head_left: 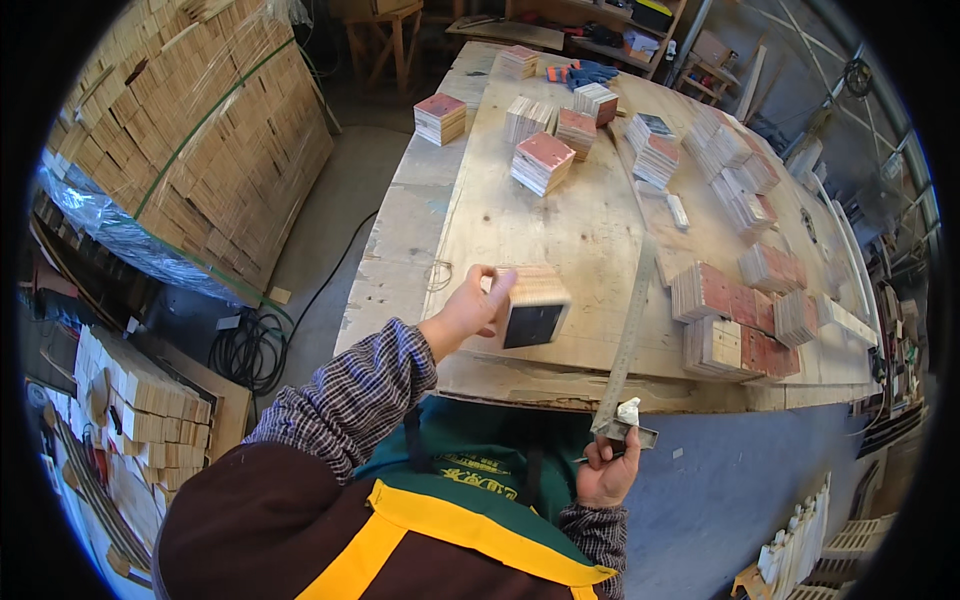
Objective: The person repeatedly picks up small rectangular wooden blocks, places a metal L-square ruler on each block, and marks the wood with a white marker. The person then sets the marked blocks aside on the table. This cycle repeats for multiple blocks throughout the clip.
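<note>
At the table's near edge my left hand [472,312] is closed on the left side of a plywood block [540,285]. Thumb and fingers rest against its pale layered wood, and a black face [533,325] on the block points toward me. Lower and to the right, my right hand [608,472] grips a metal square [625,340] by its stock end. The long marked blade reaches up over the tabletop, right of the block and apart from it. A small white lump [628,409] shows at the same fingers; its kind is unclear.
On the wooden table [480,225], red-faced plywood blocks [543,160] stand farther back, with more blocks [735,300] grouped at the right. Work gloves [582,73] lie at the far end. A wrapped wood stack [200,150] and coiled black cable [250,350] are on the left floor.
</note>
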`<state>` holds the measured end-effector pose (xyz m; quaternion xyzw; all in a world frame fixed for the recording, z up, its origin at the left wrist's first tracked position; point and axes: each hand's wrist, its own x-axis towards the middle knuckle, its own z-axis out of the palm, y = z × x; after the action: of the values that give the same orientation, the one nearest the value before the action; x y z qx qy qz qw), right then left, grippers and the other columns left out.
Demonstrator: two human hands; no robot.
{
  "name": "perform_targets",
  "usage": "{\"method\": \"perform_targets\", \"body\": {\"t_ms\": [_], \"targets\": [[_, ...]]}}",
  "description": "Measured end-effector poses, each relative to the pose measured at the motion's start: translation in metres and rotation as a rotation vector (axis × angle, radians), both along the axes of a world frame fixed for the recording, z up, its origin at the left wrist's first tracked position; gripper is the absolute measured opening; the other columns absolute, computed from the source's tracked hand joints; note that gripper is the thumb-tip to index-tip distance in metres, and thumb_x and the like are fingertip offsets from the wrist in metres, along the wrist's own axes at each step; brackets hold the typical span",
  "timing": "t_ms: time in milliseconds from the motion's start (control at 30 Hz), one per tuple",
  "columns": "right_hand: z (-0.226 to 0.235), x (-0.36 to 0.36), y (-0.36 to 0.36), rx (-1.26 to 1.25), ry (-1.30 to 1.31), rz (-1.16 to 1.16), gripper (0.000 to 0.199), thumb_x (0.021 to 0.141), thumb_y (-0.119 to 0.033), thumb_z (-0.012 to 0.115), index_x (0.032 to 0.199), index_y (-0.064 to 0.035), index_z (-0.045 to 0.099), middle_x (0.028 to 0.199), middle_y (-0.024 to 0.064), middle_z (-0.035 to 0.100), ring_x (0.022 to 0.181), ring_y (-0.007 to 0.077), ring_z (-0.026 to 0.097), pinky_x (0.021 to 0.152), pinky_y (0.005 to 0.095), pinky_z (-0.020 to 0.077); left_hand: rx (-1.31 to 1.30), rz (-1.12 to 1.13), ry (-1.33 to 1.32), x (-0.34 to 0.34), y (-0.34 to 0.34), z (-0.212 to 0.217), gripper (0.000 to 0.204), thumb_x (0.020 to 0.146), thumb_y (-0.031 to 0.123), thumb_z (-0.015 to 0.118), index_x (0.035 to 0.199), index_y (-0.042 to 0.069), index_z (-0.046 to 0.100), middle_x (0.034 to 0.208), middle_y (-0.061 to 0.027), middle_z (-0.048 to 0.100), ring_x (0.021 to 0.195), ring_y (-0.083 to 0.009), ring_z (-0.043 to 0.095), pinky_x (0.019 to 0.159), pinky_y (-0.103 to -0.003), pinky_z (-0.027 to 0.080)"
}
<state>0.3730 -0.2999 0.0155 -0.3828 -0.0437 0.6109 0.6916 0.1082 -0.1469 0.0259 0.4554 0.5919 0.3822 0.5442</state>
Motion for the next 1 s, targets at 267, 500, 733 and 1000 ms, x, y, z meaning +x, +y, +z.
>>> {"method": "perform_targets", "body": {"t_ms": [267, 500, 733, 1000], "targets": [[-0.022, 0.017, -0.007, 0.032, 0.012, -0.022, 0.018, 0.1, -0.024, 0.054, 0.109, -0.0089, 0.059, 0.081, -0.0028, 0.057, 0.054, 0.0068, 0.038, 0.045, 0.0228, 0.0269, 0.656, -0.292, 0.369, 0.004, -0.034, -0.025, 0.086, 0.076, 0.031, 0.082, 0.142, 0.003, 0.034, 0.132, -0.0194, 0.042, 0.122, -0.0313, 0.048, 0.105, -0.041, 0.042], [0.037, -0.011, -0.001, -0.015, -0.192, 0.2, 0.025, 0.097, -0.034, 0.06, 0.08, -0.0156, 0.059, 0.064, -0.0056, 0.048, 0.052, 0.0058, 0.039, 0.045, 0.021, 0.029, 0.681, -0.44, -0.177, 0.001, -0.05, -0.041, 0.065, 0.071, 0.008, 0.074, 0.131, 0.01, 0.049, 0.131, -0.0193, 0.045, 0.128, -0.0347, 0.042, 0.109, -0.041, 0.035], [0.076, -0.05, 0.01, -0.019, -0.246, 0.161, 0.018, 0.095, -0.031, 0.06, 0.087, -0.0151, 0.058, 0.064, -0.005, 0.044, 0.051, 0.0069, 0.034, 0.043, 0.0224, 0.0251, 0.609, -0.674, -0.204, -0.017, -0.014, -0.052, 0.112, 0.06, 0.024, 0.089, 0.151, 0.007, 0.028, 0.14, -0.0218, 0.045, 0.133, -0.0353, 0.043, 0.11, -0.04, 0.035], [0.026, -0.009, 0.01, -0.037, -0.177, 0.014, 0.022, 0.099, -0.03, 0.054, 0.112, -0.0129, 0.06, 0.084, -0.0042, 0.059, 0.054, 0.005, 0.038, 0.043, 0.0216, 0.0244, 0.54, -0.353, -0.451, 0.016, -0.031, -0.046, 0.109, 0.065, 0.024, 0.092, 0.15, 0.006, 0.026, 0.137, -0.0141, 0.048, 0.126, -0.0257, 0.05, 0.106, -0.037, 0.043]]}}
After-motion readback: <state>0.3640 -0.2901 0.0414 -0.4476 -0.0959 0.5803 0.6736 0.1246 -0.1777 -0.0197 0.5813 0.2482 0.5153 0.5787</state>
